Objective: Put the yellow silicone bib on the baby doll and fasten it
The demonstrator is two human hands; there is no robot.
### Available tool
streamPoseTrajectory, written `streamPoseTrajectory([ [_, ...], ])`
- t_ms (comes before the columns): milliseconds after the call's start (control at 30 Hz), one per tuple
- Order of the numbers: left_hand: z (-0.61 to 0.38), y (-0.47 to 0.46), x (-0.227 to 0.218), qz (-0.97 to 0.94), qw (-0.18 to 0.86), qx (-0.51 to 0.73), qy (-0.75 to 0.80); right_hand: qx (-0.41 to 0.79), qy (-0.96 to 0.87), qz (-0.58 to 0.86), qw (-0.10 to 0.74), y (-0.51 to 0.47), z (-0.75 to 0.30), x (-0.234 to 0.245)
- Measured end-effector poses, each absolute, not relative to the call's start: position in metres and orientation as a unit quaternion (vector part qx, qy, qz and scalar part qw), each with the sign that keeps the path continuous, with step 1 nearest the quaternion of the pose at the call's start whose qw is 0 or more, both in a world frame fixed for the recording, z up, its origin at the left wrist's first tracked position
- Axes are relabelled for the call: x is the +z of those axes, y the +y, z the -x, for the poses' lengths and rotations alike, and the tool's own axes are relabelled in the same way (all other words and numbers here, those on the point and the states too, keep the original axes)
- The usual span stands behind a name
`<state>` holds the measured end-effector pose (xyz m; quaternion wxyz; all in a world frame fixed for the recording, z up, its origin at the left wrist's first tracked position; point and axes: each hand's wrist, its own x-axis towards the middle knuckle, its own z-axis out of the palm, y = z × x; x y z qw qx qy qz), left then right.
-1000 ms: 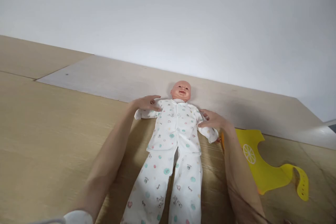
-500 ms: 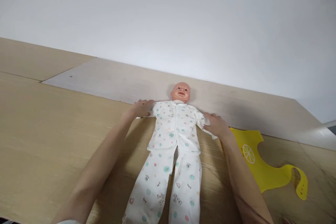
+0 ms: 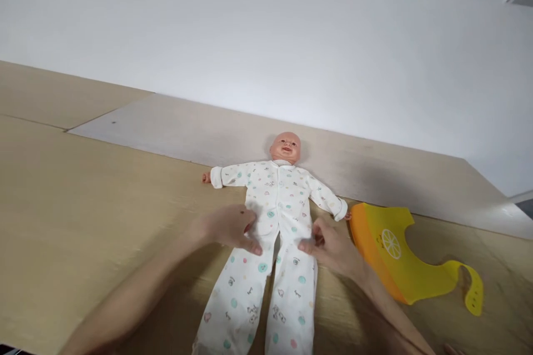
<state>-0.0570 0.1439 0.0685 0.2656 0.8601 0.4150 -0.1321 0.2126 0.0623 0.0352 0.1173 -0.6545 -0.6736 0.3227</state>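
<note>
A baby doll [image 3: 285, 147] lies on its back on the wooden table [image 3: 83, 216], arms spread, dressed in a white printed shirt [image 3: 277, 194] and matching trousers [image 3: 258, 299]. My left hand [image 3: 231, 227] pinches the shirt's lower hem on the doll's left side as I see it. My right hand [image 3: 328, 247] pinches the hem on the other side, fingers curled onto the fabric at the waist.
A yellow and orange silicone bib [image 3: 400, 258] lies on the table to the right of the doll. A pale grey board [image 3: 166, 127] lies under the doll's head, against a white wall [image 3: 266, 39].
Both hands have left the doll's sleeves and come down to the shirt hem at the waist. The doll's arms now lie uncovered and spread out.
</note>
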Motion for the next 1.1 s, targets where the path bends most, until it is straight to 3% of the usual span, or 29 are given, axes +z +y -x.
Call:
streamPoseTrajectory([
  [100,0.048,0.136,0.062,-0.863,0.254,-0.141,0.413,0.423,-0.659,0.609,0.123,0.061,-0.209,0.031],
  [500,0.044,0.129,0.059,-0.909,0.180,-0.145,0.347,0.479,-0.687,0.538,0.100,0.068,-0.231,0.057],
  [600,0.044,0.130,0.058,-0.918,0.181,-0.140,0.325,0.405,-0.682,0.606,0.067,0.071,-0.263,0.062],
  [700,0.043,0.129,0.056,-0.924,0.176,-0.132,0.313,0.207,-0.603,0.769,0.043,0.080,-0.308,0.060],
  [767,0.042,0.129,0.057,-0.926,0.169,-0.129,0.311,0.139,-0.525,0.839,0.029,0.085,-0.338,0.056],
  [1100,0.037,0.126,0.067,-0.915,0.168,-0.155,0.333,0.132,-0.391,0.910,0.048,0.062,-0.417,0.033],
])
